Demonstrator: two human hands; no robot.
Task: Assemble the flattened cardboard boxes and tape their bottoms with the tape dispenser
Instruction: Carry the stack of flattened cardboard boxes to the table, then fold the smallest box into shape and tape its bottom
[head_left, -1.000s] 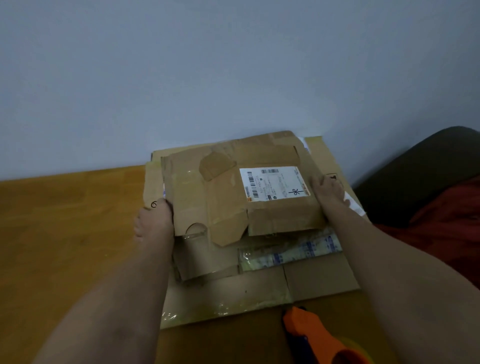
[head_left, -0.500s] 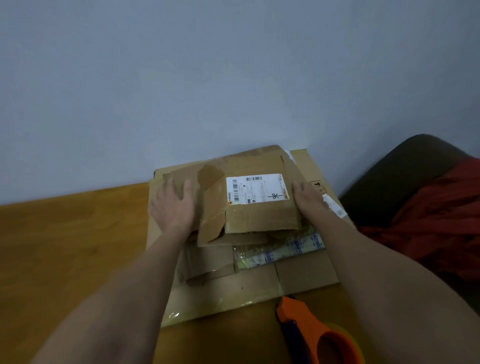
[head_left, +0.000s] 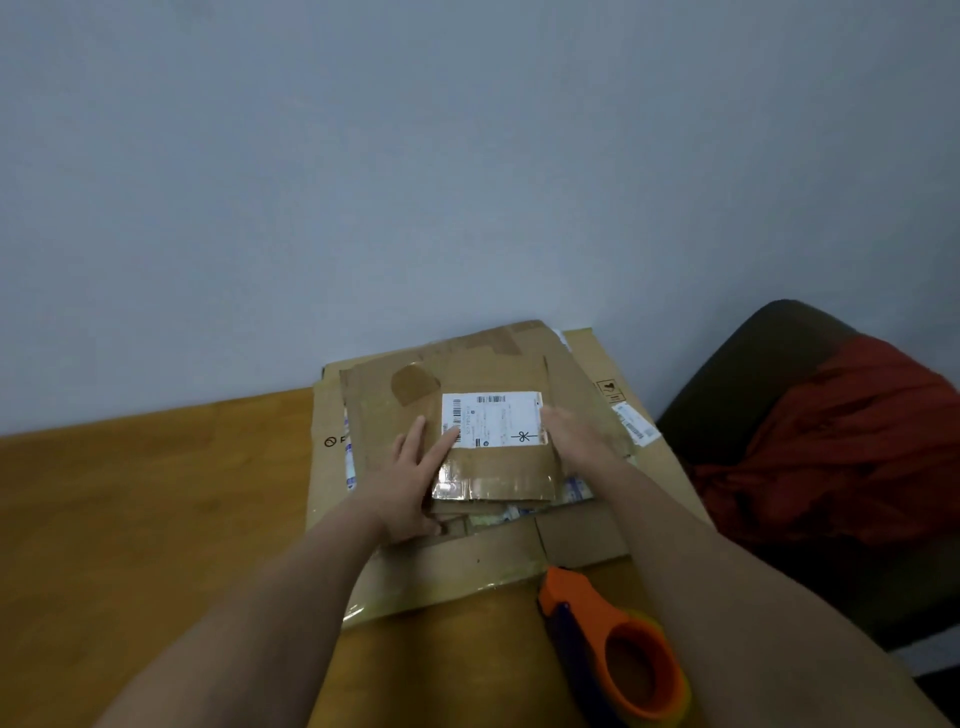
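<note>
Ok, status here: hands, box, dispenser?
Left hand flat on labelled box, right hand at its right edge. Box flattened, atop cardboard stack. Tape dispenser untouched.

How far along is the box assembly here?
Done: nothing that shows; the stack of cardboard lies flat on the table. In hand: the left hand and right hand rest flat on the top labelled box, at its left and right edges. Left: open it up, fold its bottom, and tape it with the tape dispenser, which lies untouched beside the stack; then likely the others.
</note>
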